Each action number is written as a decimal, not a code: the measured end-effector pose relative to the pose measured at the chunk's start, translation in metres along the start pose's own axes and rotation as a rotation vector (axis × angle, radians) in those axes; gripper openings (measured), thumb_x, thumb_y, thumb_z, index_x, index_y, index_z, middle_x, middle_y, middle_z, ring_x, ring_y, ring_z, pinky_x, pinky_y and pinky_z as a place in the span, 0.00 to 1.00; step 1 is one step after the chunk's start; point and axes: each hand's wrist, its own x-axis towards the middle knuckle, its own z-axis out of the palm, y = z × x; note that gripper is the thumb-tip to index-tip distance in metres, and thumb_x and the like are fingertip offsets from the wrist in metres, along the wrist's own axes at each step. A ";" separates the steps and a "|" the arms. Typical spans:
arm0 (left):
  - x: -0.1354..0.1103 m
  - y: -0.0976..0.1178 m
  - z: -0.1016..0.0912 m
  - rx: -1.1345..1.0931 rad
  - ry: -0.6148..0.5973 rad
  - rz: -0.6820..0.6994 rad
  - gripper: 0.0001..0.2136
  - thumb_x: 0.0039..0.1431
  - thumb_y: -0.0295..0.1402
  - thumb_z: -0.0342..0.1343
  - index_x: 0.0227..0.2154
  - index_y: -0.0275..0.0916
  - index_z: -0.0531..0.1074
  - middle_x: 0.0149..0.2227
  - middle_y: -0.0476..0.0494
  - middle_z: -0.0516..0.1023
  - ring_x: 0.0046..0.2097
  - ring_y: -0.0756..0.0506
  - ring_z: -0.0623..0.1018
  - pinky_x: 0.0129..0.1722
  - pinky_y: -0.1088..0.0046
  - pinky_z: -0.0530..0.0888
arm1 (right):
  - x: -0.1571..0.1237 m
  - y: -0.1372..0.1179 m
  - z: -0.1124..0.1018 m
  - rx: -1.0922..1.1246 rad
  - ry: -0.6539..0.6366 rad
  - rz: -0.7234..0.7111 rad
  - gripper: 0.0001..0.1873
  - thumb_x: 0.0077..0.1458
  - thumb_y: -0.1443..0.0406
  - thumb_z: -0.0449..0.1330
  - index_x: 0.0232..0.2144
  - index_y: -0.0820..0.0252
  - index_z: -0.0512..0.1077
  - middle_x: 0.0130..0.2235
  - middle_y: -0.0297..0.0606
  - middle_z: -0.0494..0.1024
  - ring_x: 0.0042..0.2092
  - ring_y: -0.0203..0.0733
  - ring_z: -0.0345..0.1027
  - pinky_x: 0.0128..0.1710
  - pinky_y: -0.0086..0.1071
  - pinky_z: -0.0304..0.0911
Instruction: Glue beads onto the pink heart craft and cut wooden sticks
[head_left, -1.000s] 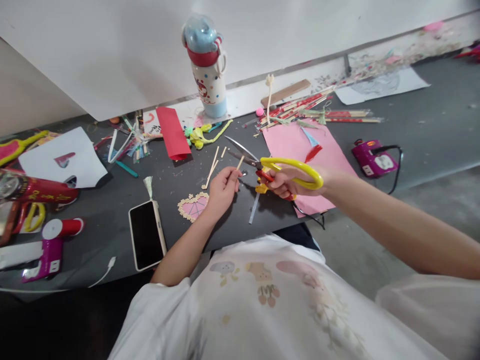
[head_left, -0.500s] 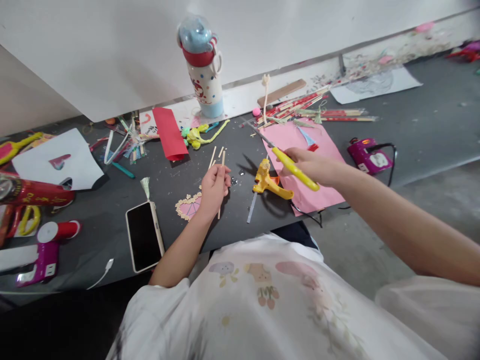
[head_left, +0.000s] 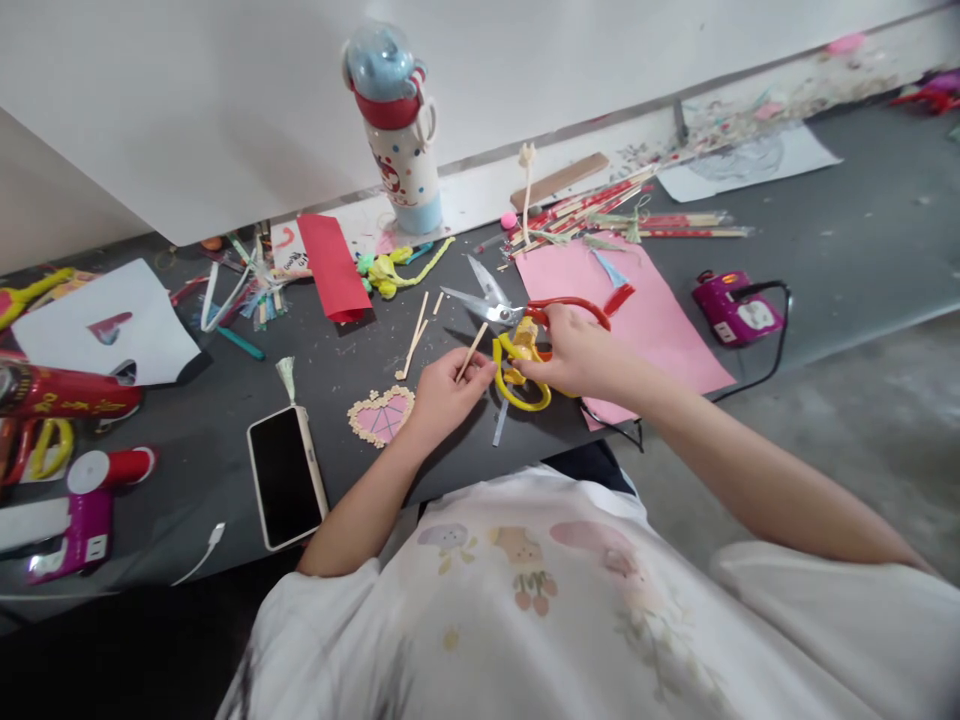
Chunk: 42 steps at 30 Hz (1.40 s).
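Far to the left of the left hand lie a sheet of white paper [head_left: 67, 325] with a cut-out and, nearer the person, a spool of red thread [head_left: 129, 466]. A phone [head_left: 285, 480], screen dark, lies between that spool and the left forearm. Just left of the left hand is a pink heart [head_left: 384, 418] with a beaded-looking pale edge, flat on the dark table [head_left: 225, 420]. Beyond the same hand lie loose thin sticks [head_left: 417, 345] and, farther off, an upright drinking bottle [head_left: 405, 165]. The left hand [head_left: 454, 395] is closed, thumb and fingers pinching one short wooden stick [head_left: 478, 338], its free end tilted up and away towards the scissors. Between the hands, a yellow glue gun [head_left: 528, 333] lies on the table, partly hidden behind the scissors' handles. The right hand [head_left: 577, 355] is curled round the handles of the scissors [head_left: 507, 315] — one loop red, one yellow — with the blades spread and pointing left, just beyond the left hand; which fingers pass through the loops cannot be told. Pink paper [head_left: 660, 330] lies beneath and beyond the right hand; farther right stands a purple device [head_left: 739, 308] with a black cord.
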 end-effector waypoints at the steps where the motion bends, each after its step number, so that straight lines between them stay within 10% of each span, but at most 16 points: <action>1: -0.001 0.000 0.001 0.013 -0.005 -0.007 0.13 0.56 0.45 0.58 0.29 0.39 0.70 0.21 0.55 0.65 0.22 0.54 0.62 0.23 0.78 0.58 | 0.000 -0.003 0.001 0.024 -0.003 -0.002 0.29 0.50 0.52 0.57 0.48 0.68 0.62 0.44 0.59 0.75 0.48 0.63 0.70 0.40 0.47 0.66; 20: -0.005 0.009 0.004 0.245 0.023 -0.035 0.11 0.49 0.32 0.55 0.23 0.42 0.55 0.20 0.59 0.59 0.22 0.54 0.60 0.25 0.76 0.56 | 0.004 -0.006 0.012 -0.127 0.053 -0.002 0.18 0.62 0.59 0.48 0.46 0.68 0.65 0.46 0.57 0.77 0.48 0.59 0.72 0.39 0.40 0.63; 30: -0.004 0.010 -0.002 0.280 -0.037 0.019 0.22 0.58 0.39 0.54 0.56 0.46 0.63 0.26 0.56 0.72 0.25 0.52 0.70 0.29 0.76 0.63 | 0.000 -0.006 0.001 -0.374 0.043 -0.020 0.13 0.63 0.67 0.47 0.44 0.70 0.67 0.39 0.56 0.79 0.40 0.54 0.75 0.30 0.35 0.54; 42: 0.006 -0.001 -0.007 0.423 0.044 0.018 0.26 0.61 0.41 0.53 0.62 0.48 0.61 0.26 0.54 0.72 0.24 0.52 0.69 0.29 0.77 0.64 | 0.006 -0.025 0.009 -0.449 0.029 -0.135 0.13 0.59 0.73 0.46 0.44 0.72 0.66 0.39 0.54 0.77 0.41 0.56 0.75 0.30 0.36 0.53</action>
